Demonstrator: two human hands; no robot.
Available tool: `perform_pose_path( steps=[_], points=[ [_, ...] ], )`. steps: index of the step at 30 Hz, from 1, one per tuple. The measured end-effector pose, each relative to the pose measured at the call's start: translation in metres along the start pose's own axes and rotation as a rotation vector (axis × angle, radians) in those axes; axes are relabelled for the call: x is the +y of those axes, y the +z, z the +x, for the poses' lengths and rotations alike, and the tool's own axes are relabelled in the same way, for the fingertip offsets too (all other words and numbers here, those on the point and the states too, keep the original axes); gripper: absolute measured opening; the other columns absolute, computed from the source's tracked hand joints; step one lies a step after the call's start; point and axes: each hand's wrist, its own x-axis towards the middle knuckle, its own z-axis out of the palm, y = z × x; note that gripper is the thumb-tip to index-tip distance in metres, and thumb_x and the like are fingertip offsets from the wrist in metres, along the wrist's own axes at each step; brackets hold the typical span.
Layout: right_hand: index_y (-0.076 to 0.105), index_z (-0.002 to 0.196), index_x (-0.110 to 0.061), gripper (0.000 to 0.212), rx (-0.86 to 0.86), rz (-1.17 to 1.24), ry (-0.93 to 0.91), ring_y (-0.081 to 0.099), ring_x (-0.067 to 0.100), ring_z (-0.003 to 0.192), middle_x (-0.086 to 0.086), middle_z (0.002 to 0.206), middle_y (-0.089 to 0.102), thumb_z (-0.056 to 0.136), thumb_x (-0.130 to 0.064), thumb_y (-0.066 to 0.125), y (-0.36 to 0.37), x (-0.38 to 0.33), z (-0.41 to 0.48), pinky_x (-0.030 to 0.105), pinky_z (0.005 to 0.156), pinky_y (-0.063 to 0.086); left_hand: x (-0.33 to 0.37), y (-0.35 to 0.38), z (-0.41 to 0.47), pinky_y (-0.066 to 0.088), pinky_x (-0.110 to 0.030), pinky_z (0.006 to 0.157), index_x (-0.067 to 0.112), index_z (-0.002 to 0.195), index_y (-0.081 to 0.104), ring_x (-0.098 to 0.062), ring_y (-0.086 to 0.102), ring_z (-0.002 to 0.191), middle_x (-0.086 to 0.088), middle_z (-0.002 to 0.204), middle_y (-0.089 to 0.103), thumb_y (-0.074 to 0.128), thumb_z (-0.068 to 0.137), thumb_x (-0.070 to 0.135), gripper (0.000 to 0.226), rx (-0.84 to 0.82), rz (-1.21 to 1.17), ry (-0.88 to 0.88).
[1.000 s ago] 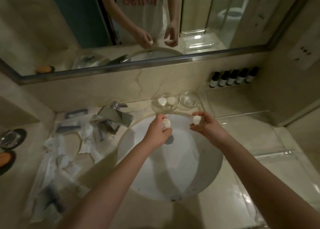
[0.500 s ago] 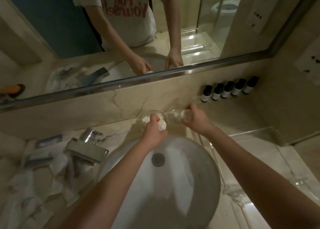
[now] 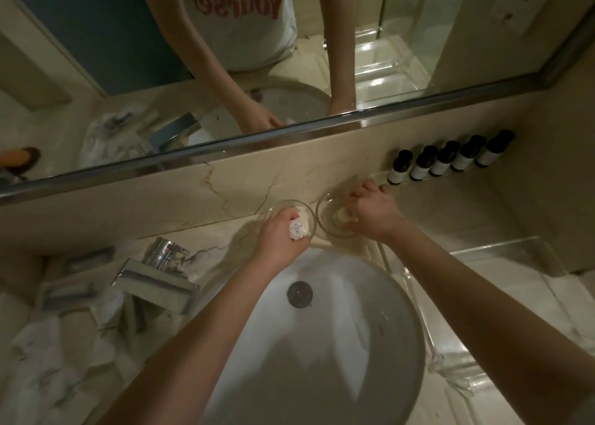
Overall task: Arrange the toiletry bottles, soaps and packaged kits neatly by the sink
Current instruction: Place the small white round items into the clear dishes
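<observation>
- Left hand: fingers and thumb curled round a soap. It is round, white and wrapped, with a small printed label facing up; the text is too small to read.
- This soap sits over the near rim of the left dish, which is round clear glass. Cannot tell whether it touches the dish.
- Right hand: fingers curled, pinching a second soap. It is pale, mostly hidden by the hand, and low inside the right dish, also clear glass.
- The dishes stand side by side on the counter, between the sink and the wall.
- Five bottles: dark, white labels, upright in a row against the wall, right of the right hand.
- Kits: clear-wrapped packs, scattered left of the tap.
</observation>
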Motion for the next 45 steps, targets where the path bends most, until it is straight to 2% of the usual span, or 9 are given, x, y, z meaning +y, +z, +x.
perform_pose_path(
  steps=[4,9,13,19,22,26,35,41,45],
  points=[
    [0.061,0.119,-0.022,0.048,-0.045,0.02,-0.036,0.035,0.024,0.122,-0.001,0.124,0.055,0.079,-0.047,0.061,-0.007,0.007,0.004,0.038,0.093,0.032,0.007,0.002,0.011,0.033,-0.02,0.072,0.008,0.104,0.062,-0.025,0.057,0.097,-0.009,0.106,0.062,0.074,0.071,0.016,0.036,0.008,0.031,0.039],
    [0.063,0.114,-0.019,0.045,-0.013,-0.016,-0.05,0.037,0.025,0.12,0.001,0.121,0.056,0.077,-0.043,0.063,-0.012,0.009,0.007,0.039,0.093,0.032,0.017,0.011,0.032,0.048,-0.032,0.078,0.015,0.1,0.067,-0.027,0.06,0.096,-0.009,0.1,0.065,0.073,0.071,0.029,0.033,-0.035,0.161,0.059],
    [0.061,0.118,-0.016,0.048,0.014,-0.022,-0.011,0.035,0.025,0.124,0.001,0.124,0.055,0.078,-0.043,0.061,-0.01,0.015,0.007,0.039,0.097,0.029,0.032,0.028,0.051,0.04,-0.031,0.09,0.017,0.1,0.068,-0.025,0.042,0.113,-0.006,0.11,0.054,0.071,0.073,0.036,0.033,-0.034,0.324,0.16],
    [0.064,0.112,-0.009,0.047,0.049,-0.016,-0.031,0.039,0.029,0.122,0.006,0.121,0.056,0.075,-0.039,0.065,-0.011,0.018,0.003,0.041,0.099,0.029,0.029,0.049,0.06,0.035,-0.036,0.093,0.019,0.108,0.064,-0.026,0.037,0.114,-0.008,0.117,0.047,0.068,0.072,0.051,0.048,-0.042,0.535,0.22],
    [0.071,0.098,-0.01,0.048,0.083,-0.054,-0.032,0.05,0.03,0.111,0.006,0.11,0.062,0.062,-0.042,0.076,-0.01,0.02,0.005,0.041,0.094,0.037,0.024,0.049,0.059,0.034,-0.035,0.095,0.022,0.12,0.057,-0.025,0.037,0.115,-0.007,0.119,0.047,0.068,0.072,0.053,0.058,-0.048,0.515,0.227],
    [0.06,0.118,-0.011,0.051,0.026,-0.001,-0.018,0.035,0.03,0.125,0.006,0.13,0.049,0.077,-0.041,0.064,-0.008,0.019,0.003,0.045,0.104,0.024,0.023,0.043,0.059,0.034,-0.036,0.098,0.021,0.116,0.061,-0.026,0.037,0.117,-0.007,0.117,0.048,0.07,0.074,0.045,0.049,-0.056,0.438,0.218],
    [0.058,0.123,-0.018,0.051,-0.008,-0.017,-0.016,0.032,0.028,0.125,0.003,0.133,0.045,0.078,-0.041,0.063,-0.013,0.014,0.001,0.044,0.103,0.025,0.022,0.04,0.06,0.036,-0.037,0.1,0.018,0.113,0.065,-0.027,0.037,0.119,-0.01,0.117,0.05,0.07,0.077,0.034,0.04,-0.075,0.38,0.211],
    [0.06,0.12,-0.018,0.05,-0.039,-0.025,0.003,0.033,0.027,0.123,0.002,0.131,0.047,0.077,-0.043,0.062,-0.016,0.012,0.001,0.044,0.103,0.025,0.024,0.035,0.058,0.035,-0.038,0.102,0.02,0.12,0.06,-0.027,0.036,0.122,-0.01,0.12,0.05,0.068,0.079,0.035,0.044,-0.107,0.377,0.201],
    [0.061,0.117,-0.016,0.052,0.046,0.016,0.035,0.038,0.027,0.12,0.001,0.129,0.05,0.074,-0.045,0.065,-0.019,0.014,-0.007,0.041,0.097,0.03,0.025,0.026,0.052,0.034,-0.037,0.104,0.022,0.129,0.054,-0.028,0.034,0.124,-0.012,0.123,0.049,0.067,0.08,0.036,0.053,-0.126,0.361,0.193]
  ],
)
